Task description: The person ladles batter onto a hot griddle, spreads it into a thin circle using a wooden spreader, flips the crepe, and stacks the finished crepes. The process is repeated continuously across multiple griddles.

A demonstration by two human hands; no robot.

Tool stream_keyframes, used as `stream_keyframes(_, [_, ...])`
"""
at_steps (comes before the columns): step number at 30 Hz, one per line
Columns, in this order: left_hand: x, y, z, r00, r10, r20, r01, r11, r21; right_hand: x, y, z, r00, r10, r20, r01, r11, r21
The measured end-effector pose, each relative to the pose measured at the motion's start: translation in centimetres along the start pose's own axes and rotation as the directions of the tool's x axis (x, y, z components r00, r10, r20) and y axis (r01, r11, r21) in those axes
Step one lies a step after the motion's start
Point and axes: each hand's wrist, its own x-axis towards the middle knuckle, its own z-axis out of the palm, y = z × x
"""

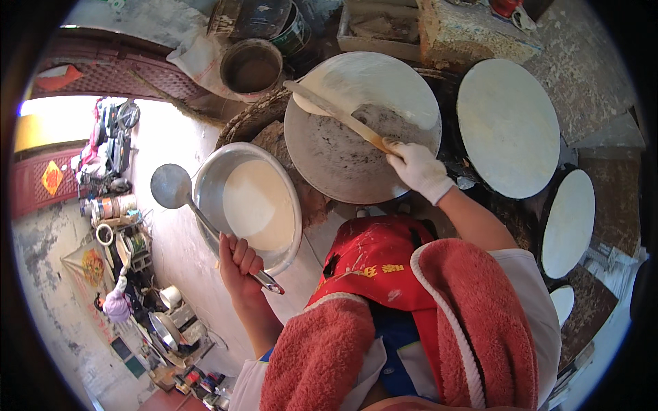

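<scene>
My bare left hand [241,266] is closed around the handle of a metal ladle [171,186]. The ladle's round bowl is raised at the left rim of a wide metal basin [293,198] holding creamy batter [255,205]. A white glove covers my right hand [418,168], which grips one end of a long wooden spreader [336,115]. That spreader lies across a large round griddle [322,164]. Pale batter [384,79] coats the griddle's far part, while its near part shows bare, dark-speckled metal.
To the right are a large round white-topped surface [508,127] and a smaller one [567,222]. A brown pot [251,66] and a dark bucket [293,31] stand beyond the basin. A rough block [473,34] sits behind the griddle. Household clutter lines the left wall.
</scene>
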Motion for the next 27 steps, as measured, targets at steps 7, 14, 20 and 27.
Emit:
stream_keyframes(7, [-2.2, -1.4, 0.6, 0.994, 0.063, -0.092, -0.066, 0.997, -0.035, 5.0, 3.3, -3.9, 0.994, -0.105, -0.037, 0.103, 0.993, -0.052])
stream_keyframes(14, [-3.2, -3.1, 0.5, 0.99, 0.054, -0.133, -0.064, 0.995, -0.072, 1.9, 1.6, -2.8, 0.955, -0.163, 0.249, 0.185, 0.981, -0.064])
stream_keyframes(20, [-5.9, -4.4, 0.4, 0.975, 0.093, -0.199, -0.115, 0.989, -0.097, 8.3, 2.9, -4.8, 0.961, -0.248, 0.124, 0.26, 0.961, -0.093])
stream_keyframes(27, [-8.3, -6.3, -0.9, 0.947, 0.098, -0.306, -0.14, 0.983, -0.12, 3.7, 2.5, -3.2, 0.892, -0.312, 0.326, 0.334, 0.942, -0.012])
